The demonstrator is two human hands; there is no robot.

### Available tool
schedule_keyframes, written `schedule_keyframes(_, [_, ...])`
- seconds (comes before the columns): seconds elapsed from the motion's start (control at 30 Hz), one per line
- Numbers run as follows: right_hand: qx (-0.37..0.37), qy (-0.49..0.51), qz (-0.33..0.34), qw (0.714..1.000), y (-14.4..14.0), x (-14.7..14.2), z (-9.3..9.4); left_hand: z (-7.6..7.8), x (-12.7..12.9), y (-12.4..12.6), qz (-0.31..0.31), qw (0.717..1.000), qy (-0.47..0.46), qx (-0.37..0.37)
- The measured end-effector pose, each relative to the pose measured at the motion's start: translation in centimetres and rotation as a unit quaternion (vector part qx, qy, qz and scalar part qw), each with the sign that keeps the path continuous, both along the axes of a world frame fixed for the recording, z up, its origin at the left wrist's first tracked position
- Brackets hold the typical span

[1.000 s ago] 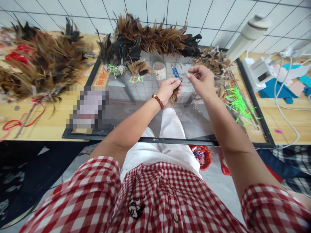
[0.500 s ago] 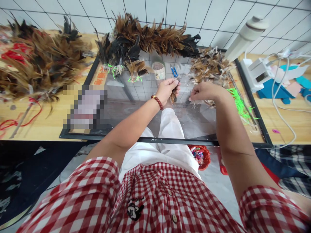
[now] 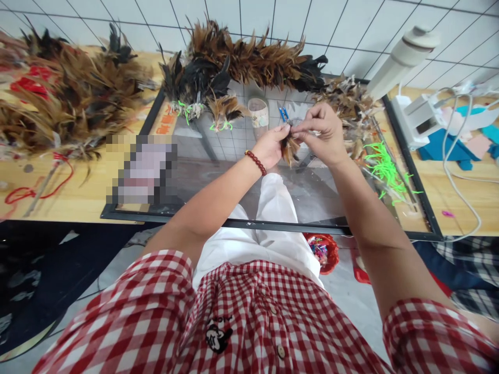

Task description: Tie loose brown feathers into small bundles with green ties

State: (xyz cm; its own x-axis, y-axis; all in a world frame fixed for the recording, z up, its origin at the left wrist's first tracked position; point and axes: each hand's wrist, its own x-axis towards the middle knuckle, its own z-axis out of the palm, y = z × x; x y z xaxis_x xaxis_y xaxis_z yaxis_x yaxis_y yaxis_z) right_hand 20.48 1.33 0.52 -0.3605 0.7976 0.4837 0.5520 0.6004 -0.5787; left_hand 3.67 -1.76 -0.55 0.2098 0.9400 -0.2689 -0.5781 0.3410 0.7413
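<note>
My left hand [image 3: 274, 147], with a red bead bracelet at the wrist, pinches a small bundle of brown feathers [image 3: 289, 150] above the glass-topped work frame [image 3: 249, 224]. My right hand [image 3: 322, 134] presses against the top of that same bundle, fingers closed on it beside the left fingertips. Loose brown feathers [image 3: 345, 104] lie just beyond my right hand. Blue scissors [image 3: 284, 113] rest on the glass behind both hands.
Long feather dusters [image 3: 249, 57] lie along the back, and a big feather heap [image 3: 66, 98] covers the left table. A small cup [image 3: 259, 112], green ties [image 3: 384, 169], a white lamp [image 3: 397, 57] and cables [image 3: 456, 171] sit nearby. A red basket [image 3: 323, 252] stands on the floor.
My right hand dropped to the glass near the loose feathers, then came back up and left to meet the feather bundle in my left hand.
</note>
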Motion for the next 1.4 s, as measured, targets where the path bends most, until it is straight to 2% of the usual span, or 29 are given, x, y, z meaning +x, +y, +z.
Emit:
schedule_keyframes(0.07, [0.000,-0.012,0.054,0.998,-0.1,-0.1,-0.1,-0.3,-0.3,0.3,0.016,0.999,-0.026,-0.012])
schedule_keyframes(0.13, [0.003,0.003,0.075,0.997,0.1,0.0,-0.1,-0.4,-0.5,0.5,0.032,0.999,-0.037,-0.015])
schedule_keyframes(0.23, [-0.016,0.055,0.025,0.998,0.5,0.1,0.0,-0.1,-0.7,0.3,0.055,0.998,-0.029,0.003])
schedule_keyframes(0.3, [-0.060,0.081,-0.025,0.995,0.6,0.0,0.0,0.2,-0.6,0.1,0.062,0.998,-0.006,0.019])
schedule_keyframes(0.37, [-0.124,0.093,-0.047,0.987,0.5,-0.5,-0.1,0.6,-0.4,-0.1,0.059,0.997,0.030,0.031])
schedule_keyframes(0.47, [-0.208,0.110,-0.023,0.972,0.0,-1.3,-0.3,0.8,0.0,-0.4,0.043,0.995,0.076,0.047])
schedule_keyframes(0.53, [-0.231,0.132,-0.005,0.964,-0.2,-1.7,-0.3,0.9,0.2,-0.5,0.031,0.994,0.089,0.054])
schedule_keyframes(0.77, [-0.167,0.151,-0.062,0.972,0.1,-0.6,1.0,0.7,0.1,-0.3,0.049,0.994,0.093,0.030])
schedule_keyframes(0.87, [-0.157,0.148,-0.037,0.976,-0.1,-0.4,1.1,0.5,0.2,-0.2,0.041,0.995,0.086,0.030])
schedule_keyframes(1.0, [-0.155,0.182,0.012,0.971,-0.5,-1.1,0.5,0.7,0.6,-0.6,0.022,0.996,0.076,0.031])
schedule_keyframes(1.17, [-0.126,0.172,0.023,0.977,-0.2,-1.0,-0.3,0.8,0.7,-0.8,0.013,0.996,0.087,0.035])
schedule_keyframes(1.3, [-0.078,0.098,-0.036,0.991,1.0,-0.3,-0.8,0.5,0.5,-0.6,0.017,0.991,0.127,0.043])
schedule_keyframes(1.4, [-0.081,0.112,-0.084,0.987,1.6,-0.1,-1.1,0.4,0.5,-0.4,0.027,0.988,0.146,0.045])
